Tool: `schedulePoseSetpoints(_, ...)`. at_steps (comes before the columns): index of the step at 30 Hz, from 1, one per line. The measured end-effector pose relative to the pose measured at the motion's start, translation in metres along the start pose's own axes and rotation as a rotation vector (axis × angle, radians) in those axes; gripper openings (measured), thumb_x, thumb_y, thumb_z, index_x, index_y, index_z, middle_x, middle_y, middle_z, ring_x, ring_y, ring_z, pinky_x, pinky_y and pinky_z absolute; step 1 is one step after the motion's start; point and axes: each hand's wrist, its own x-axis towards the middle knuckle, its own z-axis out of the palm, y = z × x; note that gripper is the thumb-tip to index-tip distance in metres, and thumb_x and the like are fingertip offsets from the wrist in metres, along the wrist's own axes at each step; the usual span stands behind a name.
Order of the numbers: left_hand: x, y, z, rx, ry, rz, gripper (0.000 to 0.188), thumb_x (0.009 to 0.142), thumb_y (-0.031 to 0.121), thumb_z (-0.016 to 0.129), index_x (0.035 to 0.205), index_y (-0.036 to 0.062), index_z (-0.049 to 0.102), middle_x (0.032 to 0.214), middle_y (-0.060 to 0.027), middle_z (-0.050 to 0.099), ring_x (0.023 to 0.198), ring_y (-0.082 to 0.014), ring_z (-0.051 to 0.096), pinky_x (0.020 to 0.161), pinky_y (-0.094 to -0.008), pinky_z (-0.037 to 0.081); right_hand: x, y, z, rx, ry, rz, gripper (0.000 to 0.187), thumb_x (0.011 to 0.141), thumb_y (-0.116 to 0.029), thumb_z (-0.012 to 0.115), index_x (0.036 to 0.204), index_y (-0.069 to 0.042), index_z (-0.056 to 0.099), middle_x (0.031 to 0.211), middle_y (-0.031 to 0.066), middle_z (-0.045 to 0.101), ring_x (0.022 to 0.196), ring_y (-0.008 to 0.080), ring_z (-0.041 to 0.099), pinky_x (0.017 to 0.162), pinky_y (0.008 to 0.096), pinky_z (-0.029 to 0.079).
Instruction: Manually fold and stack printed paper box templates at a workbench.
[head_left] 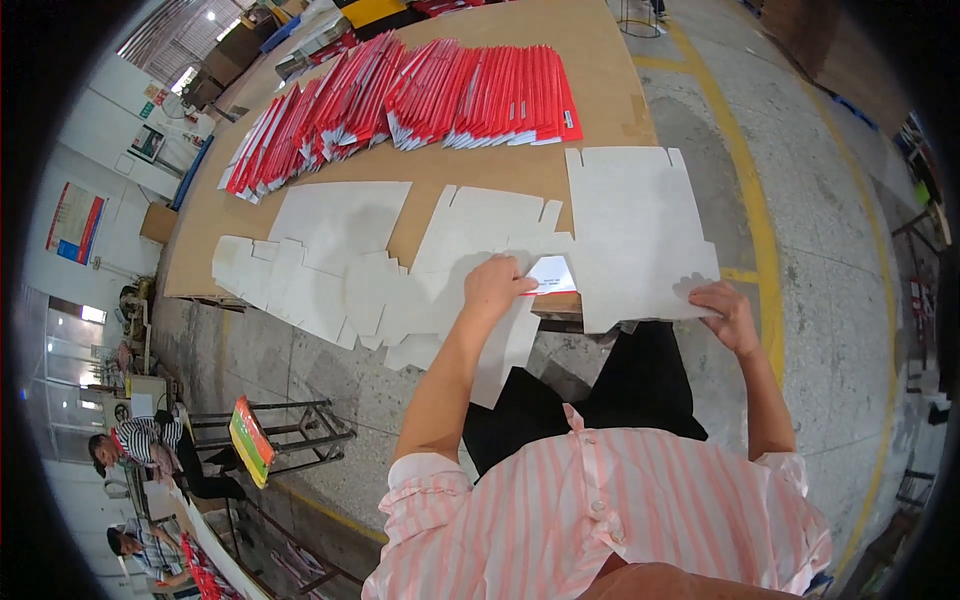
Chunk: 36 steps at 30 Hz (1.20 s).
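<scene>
A broad, brown, board-topped table (612, 95) stands over a concrete floor. Across its far half leans a long, uneven row of thin red-and-white card packets (510, 95), packed face to face. Nearer the worker, flat, pale grey cardboard sheets with notched edges (340, 215) overlap along the table's front, several jutting past it. At right, a large, squarish, pale grey cardboard sheet (640, 225) overhangs the table's corner, its lower right corner pinched in the worker's right hand (728, 315). The left hand (492, 287), fingers bent close together, meets the left side of a small, white, tapered card piece with a red lower edge (552, 272), at the table's front edge; whether it is firmly gripped cannot be told. An uneven pull at the held corner could crease the squarish sheet, notches could snag between overlapping sheets and drag neighbours floorward, and a loose hold could drop the card piece over the edge.
</scene>
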Motion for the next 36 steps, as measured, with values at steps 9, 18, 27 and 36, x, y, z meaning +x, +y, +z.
schedulePoseSetpoints(9, 0.002, 0.058, 0.053, -0.395, 0.305, 0.359, 0.017, 0.079, 0.019, 0.062, 0.088, 0.0049, 0.065, 0.092, -0.0113, 0.063, 0.099, -0.0332, 0.054, 0.085, -0.0463, 0.042, 0.050, -0.006, 0.015, 0.069, 0.115, 0.633, 0.070, 0.071, -0.013, 0.078, 0.134, -0.006, 0.049, 0.117, 0.0216, 0.060, 0.104, 0.0325, 0.061, 0.087, 0.0369, 0.048)
schedulePoseSetpoints(18, 0.001, 0.066, 0.091, -0.366, 0.458, 0.232, 0.028, 0.077, 0.003, 0.055, 0.105, -0.0009, 0.060, 0.125, -0.0159, 0.053, 0.116, -0.0365, 0.047, 0.103, -0.0478, 0.035, 0.034, -0.015, 0.066, -0.770, 0.188, 0.360, 0.069, 0.082, -0.025, 0.065, 0.145, -0.019, 0.037, 0.139, 0.0153, 0.044, 0.131, 0.0369, 0.039, 0.105, 0.0546, 0.033)
schedulePoseSetpoints(27, 0.003, 0.068, 0.089, -0.449, 0.566, 0.321, 0.035, 0.079, 0.006, 0.062, 0.113, 0.0142, 0.068, 0.122, -0.0114, 0.055, 0.107, -0.0315, 0.050, 0.091, -0.0439, 0.040, 0.034, -0.002, 0.018, 0.982, 0.978, 0.427, 0.062, 0.083, -0.012, 0.070, 0.136, -0.003, 0.039, 0.112, 0.0100, 0.057, 0.107, 0.0193, 0.055, 0.095, 0.0356, 0.043)
schedulePoseSetpoints(36, -0.030, 0.101, 0.089, -0.169, 0.432, 0.541, 0.047, 0.078, 0.014, 0.066, 0.124, 0.0070, 0.058, 0.127, -0.0197, 0.050, 0.120, -0.0379, 0.044, 0.101, -0.0496, 0.035, 0.084, -0.062, 0.094, -0.476, 0.082, -0.038, 0.065, 0.067, -0.004, 0.063, 0.131, -0.008, 0.053, 0.125, 0.0103, 0.057, 0.100, 0.0337, 0.054, 0.085, 0.0408, 0.047)
